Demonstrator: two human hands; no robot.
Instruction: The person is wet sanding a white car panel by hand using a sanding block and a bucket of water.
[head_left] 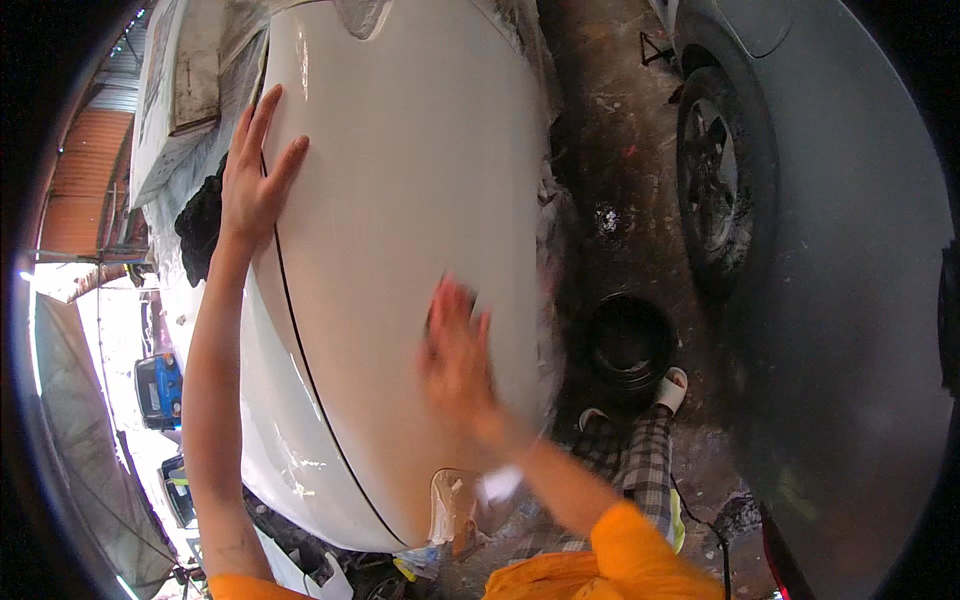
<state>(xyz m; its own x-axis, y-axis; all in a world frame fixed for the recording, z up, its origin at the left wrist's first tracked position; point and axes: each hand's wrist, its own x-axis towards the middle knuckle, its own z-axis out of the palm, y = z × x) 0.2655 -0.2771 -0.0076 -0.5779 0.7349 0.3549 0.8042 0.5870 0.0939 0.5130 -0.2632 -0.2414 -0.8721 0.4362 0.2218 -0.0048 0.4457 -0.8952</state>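
Note:
A glossy white car panel (400,180) with a curved dark seam fills the middle. Across its left side, by the seam, my left hand (250,190) lies with fingers and thumb spread, holding nothing. My right hand (458,365) is pressed to the lower middle of the panel and smeared by motion. A small dark piece (433,318) shows at the edges of its fingers, mostly covered; its kind is too blurred to tell. Beside my left wrist is a bunched black cloth (200,230). Below my right wrist, a lamp-shaped opening (452,505) breaks the panel's edge.
A grey car (850,300) with a dirty wheel (715,180) stands to the right. Between the cars, a black bucket (630,340) sits on wet, stained floor (610,130) near my feet. Plastic sheeting (552,230) edges the white panel. A box-like piece (180,80) lies at upper left.

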